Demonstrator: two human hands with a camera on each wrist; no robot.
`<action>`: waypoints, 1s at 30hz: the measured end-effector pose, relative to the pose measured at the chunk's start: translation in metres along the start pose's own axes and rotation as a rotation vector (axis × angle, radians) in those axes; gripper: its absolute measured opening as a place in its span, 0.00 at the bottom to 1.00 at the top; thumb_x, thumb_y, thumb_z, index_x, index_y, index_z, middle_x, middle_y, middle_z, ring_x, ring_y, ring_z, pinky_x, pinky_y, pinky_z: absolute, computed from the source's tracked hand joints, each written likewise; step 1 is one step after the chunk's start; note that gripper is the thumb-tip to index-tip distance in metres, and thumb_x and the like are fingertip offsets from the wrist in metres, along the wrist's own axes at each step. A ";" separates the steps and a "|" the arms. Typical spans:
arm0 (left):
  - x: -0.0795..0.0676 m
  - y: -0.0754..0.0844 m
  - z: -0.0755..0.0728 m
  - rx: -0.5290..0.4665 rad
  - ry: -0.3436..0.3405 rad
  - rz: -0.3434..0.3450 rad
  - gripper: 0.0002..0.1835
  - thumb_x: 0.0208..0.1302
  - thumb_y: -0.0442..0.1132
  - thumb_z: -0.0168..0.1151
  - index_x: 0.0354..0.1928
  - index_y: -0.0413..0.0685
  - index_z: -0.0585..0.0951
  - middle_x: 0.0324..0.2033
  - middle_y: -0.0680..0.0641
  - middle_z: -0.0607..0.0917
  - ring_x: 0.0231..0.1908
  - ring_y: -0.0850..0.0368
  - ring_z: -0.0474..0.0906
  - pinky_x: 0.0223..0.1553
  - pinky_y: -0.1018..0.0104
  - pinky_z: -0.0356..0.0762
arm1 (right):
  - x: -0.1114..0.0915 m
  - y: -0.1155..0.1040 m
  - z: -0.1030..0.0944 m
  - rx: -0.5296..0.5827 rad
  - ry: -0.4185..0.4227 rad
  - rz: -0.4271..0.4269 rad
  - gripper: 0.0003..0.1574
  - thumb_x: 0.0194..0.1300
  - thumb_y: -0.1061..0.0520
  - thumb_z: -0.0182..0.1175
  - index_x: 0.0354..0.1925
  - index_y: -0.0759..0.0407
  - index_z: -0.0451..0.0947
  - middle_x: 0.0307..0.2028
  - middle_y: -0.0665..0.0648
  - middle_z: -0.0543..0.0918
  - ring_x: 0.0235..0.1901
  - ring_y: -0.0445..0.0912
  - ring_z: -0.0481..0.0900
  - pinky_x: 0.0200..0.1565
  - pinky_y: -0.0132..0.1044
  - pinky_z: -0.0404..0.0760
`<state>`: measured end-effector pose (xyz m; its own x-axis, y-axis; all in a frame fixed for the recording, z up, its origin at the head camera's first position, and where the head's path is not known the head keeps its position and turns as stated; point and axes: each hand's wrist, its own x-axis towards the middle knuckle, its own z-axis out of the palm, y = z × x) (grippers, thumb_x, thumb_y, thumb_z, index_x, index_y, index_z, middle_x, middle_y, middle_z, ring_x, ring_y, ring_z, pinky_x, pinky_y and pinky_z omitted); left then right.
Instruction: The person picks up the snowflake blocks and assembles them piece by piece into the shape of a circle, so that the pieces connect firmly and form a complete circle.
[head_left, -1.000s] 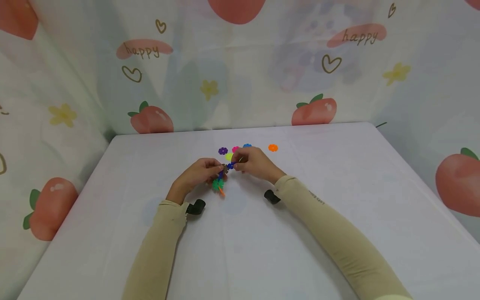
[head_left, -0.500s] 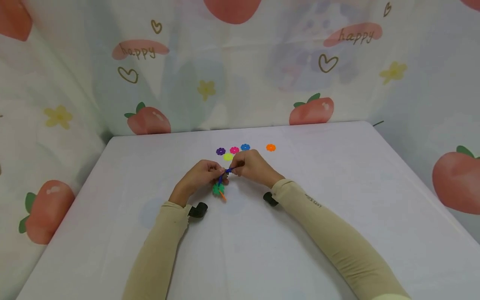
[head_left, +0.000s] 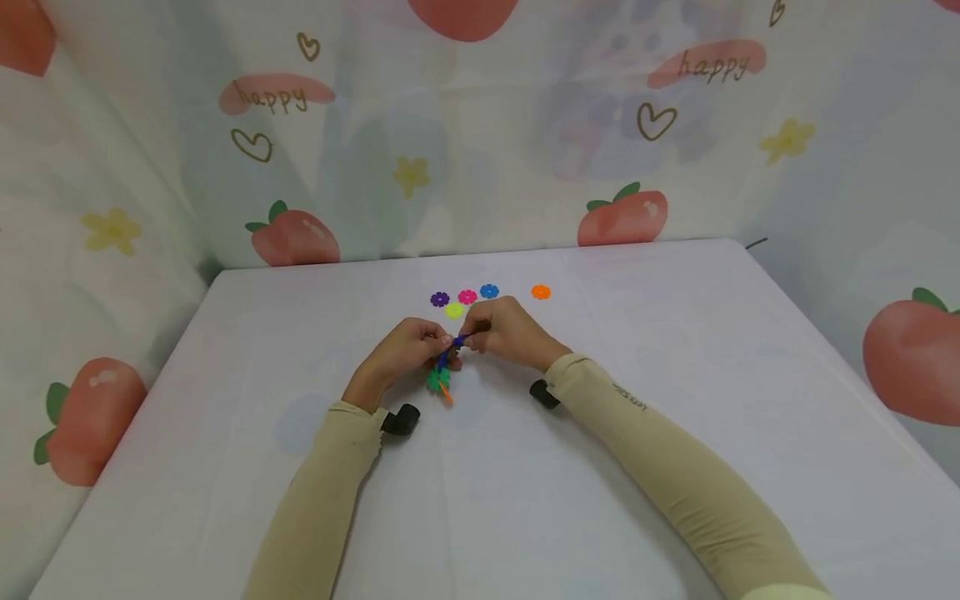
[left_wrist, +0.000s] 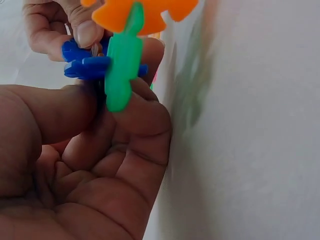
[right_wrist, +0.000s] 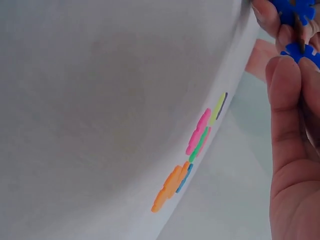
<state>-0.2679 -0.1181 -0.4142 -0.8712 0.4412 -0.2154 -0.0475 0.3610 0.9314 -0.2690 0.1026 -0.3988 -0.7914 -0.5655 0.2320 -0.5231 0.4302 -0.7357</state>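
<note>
In the head view my left hand (head_left: 405, 343) grips a chain of slotted plastic snowflake discs. A green disc (left_wrist: 122, 70) with an orange disc (left_wrist: 145, 15) on it hangs from the chain below the fingers. The green one crosses a blue disc (left_wrist: 87, 67) edge-on. My right hand (head_left: 506, 333) pinches a blue disc (right_wrist: 295, 51) between thumb and fingertips, right against the part of the chain in the left fingers. Between this and the other blue disc (right_wrist: 295, 10) shows a thin brownish piece, mostly hidden by fingertips.
Beyond the hands, loose discs lie flat on the white table (head_left: 480, 500): purple (head_left: 440, 299), pink (head_left: 467, 297), blue (head_left: 489, 291), yellow (head_left: 454, 310), and orange (head_left: 541, 292) farther right. A printed cloth (head_left: 465, 125) hangs behind. Black wrist cameras (head_left: 401, 420) jut inward from the sleeves.
Both hands have come slightly nearer the body, with the chain hanging a little lower and the two hands closer together. The yellow disc is less covered by the right hand. The view has shifted slightly.
</note>
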 end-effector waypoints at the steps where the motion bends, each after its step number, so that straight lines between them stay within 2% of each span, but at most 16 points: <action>1: -0.001 0.001 -0.001 0.005 -0.001 0.003 0.13 0.83 0.34 0.56 0.41 0.33 0.84 0.37 0.39 0.92 0.45 0.50 0.89 0.43 0.65 0.80 | 0.001 -0.001 0.000 -0.001 -0.008 0.000 0.07 0.67 0.73 0.69 0.35 0.64 0.88 0.33 0.53 0.88 0.32 0.47 0.83 0.41 0.39 0.85; 5: -0.002 0.001 -0.003 0.000 -0.014 0.011 0.12 0.84 0.34 0.55 0.42 0.33 0.83 0.38 0.40 0.92 0.45 0.50 0.89 0.48 0.63 0.82 | 0.002 -0.001 -0.005 0.013 -0.049 0.046 0.06 0.70 0.71 0.68 0.39 0.64 0.88 0.36 0.55 0.89 0.34 0.48 0.84 0.43 0.39 0.86; 8: -0.002 0.001 -0.003 -0.046 -0.033 0.020 0.11 0.84 0.36 0.56 0.47 0.33 0.82 0.40 0.40 0.91 0.45 0.50 0.88 0.53 0.62 0.82 | 0.002 0.002 -0.014 0.008 -0.055 0.108 0.07 0.71 0.68 0.68 0.46 0.64 0.88 0.41 0.56 0.89 0.38 0.49 0.85 0.44 0.40 0.85; 12: -0.003 0.001 -0.005 -0.084 -0.056 0.014 0.12 0.84 0.35 0.55 0.59 0.34 0.78 0.43 0.39 0.90 0.43 0.50 0.84 0.53 0.61 0.82 | 0.002 0.003 -0.031 -0.027 -0.005 0.177 0.14 0.75 0.63 0.66 0.56 0.66 0.86 0.50 0.58 0.88 0.47 0.53 0.84 0.47 0.44 0.85; 17: -0.004 0.003 -0.010 -0.033 -0.087 -0.013 0.20 0.85 0.39 0.53 0.70 0.38 0.77 0.49 0.40 0.87 0.45 0.49 0.80 0.51 0.64 0.81 | 0.005 0.008 -0.053 -0.105 0.064 0.298 0.18 0.78 0.61 0.62 0.60 0.70 0.82 0.52 0.64 0.85 0.52 0.58 0.81 0.52 0.48 0.84; 20: -0.004 0.004 -0.010 -0.049 -0.117 -0.017 0.21 0.87 0.42 0.52 0.70 0.36 0.78 0.49 0.40 0.86 0.47 0.48 0.80 0.52 0.64 0.81 | 0.007 0.018 -0.060 -0.167 0.013 0.393 0.20 0.77 0.60 0.64 0.61 0.70 0.81 0.51 0.66 0.83 0.53 0.59 0.79 0.54 0.49 0.82; 23: -0.004 0.003 -0.010 -0.086 -0.145 -0.013 0.22 0.87 0.43 0.51 0.67 0.33 0.79 0.47 0.40 0.85 0.47 0.48 0.80 0.51 0.64 0.82 | 0.007 0.029 -0.060 -0.219 -0.073 0.456 0.21 0.75 0.57 0.66 0.59 0.70 0.81 0.50 0.66 0.83 0.53 0.59 0.78 0.55 0.49 0.81; 26: -0.003 0.001 -0.010 -0.106 -0.159 -0.009 0.21 0.87 0.42 0.51 0.66 0.32 0.80 0.47 0.40 0.85 0.47 0.49 0.80 0.49 0.64 0.82 | 0.006 0.039 -0.055 -0.267 -0.131 0.480 0.20 0.74 0.56 0.68 0.55 0.70 0.80 0.47 0.64 0.82 0.51 0.58 0.77 0.54 0.48 0.80; 30: -0.002 -0.001 -0.010 -0.113 -0.155 -0.012 0.21 0.86 0.42 0.53 0.67 0.35 0.80 0.48 0.40 0.85 0.47 0.49 0.80 0.49 0.65 0.82 | 0.006 0.043 -0.049 -0.288 -0.145 0.481 0.17 0.72 0.57 0.69 0.50 0.70 0.78 0.42 0.63 0.81 0.47 0.56 0.77 0.51 0.45 0.79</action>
<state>-0.2714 -0.1280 -0.4121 -0.7846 0.5621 -0.2616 -0.1199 0.2764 0.9535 -0.3115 0.1519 -0.3975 -0.9208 -0.3407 -0.1898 -0.1964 0.8255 -0.5292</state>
